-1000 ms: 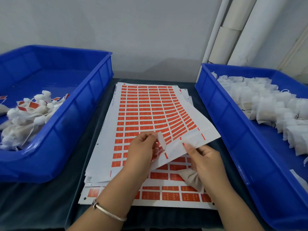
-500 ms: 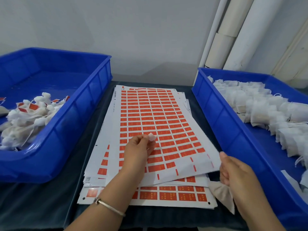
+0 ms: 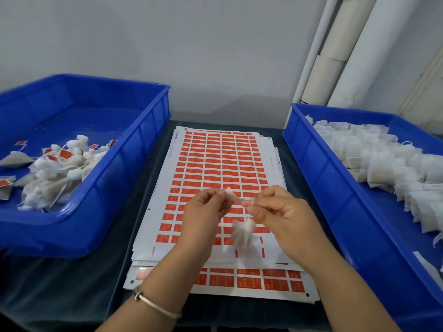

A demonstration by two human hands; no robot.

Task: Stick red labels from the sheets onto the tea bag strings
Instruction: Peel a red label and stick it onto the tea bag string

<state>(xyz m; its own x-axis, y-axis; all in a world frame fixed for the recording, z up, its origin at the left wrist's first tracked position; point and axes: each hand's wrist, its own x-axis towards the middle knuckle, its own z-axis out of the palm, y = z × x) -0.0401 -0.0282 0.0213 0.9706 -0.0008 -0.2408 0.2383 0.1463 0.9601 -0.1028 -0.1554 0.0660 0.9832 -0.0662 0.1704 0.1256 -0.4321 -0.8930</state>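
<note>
Head view: above the near end of the label sheets (image 3: 215, 164), the left hand (image 3: 203, 212) is pinching a peeled label (image 3: 231, 195), and the right hand (image 3: 285, 216) is pinching the string, its tea bag (image 3: 243, 232) dangling below. Both look feather-light and limp; the sticky label likely wants holding by its edge.

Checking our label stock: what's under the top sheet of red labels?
Under the top sheet, more sheets stick out at the near and right edges. How many, and their remaining labels, is hidden.
</note>
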